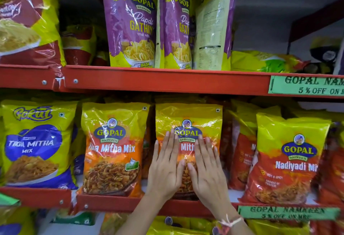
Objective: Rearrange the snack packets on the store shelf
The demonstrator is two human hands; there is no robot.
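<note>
A yellow-and-orange Gopal Tikha Mitha Mix packet (189, 117) stands upright on the middle shelf (111, 202). My left hand (165, 167) and my right hand (207, 171) lie flat against its front, side by side, fingers straight and pointing up. Neither hand grips it. A matching Tikha Mitha Mix packet (113, 147) stands just to its left, and a Nadiyadi Mix packet (284, 158) leans at the right. My hands hide the lower half of the middle packet.
A blue-and-yellow Gokul packet (37, 141) stands far left. On the upper shelf (158, 82) stand purple Papdi Gathiya packets (130, 24), one turned backwards (214, 26). Green discount labels (305, 86) are stuck on the shelf edges. More packets fill the shelf below.
</note>
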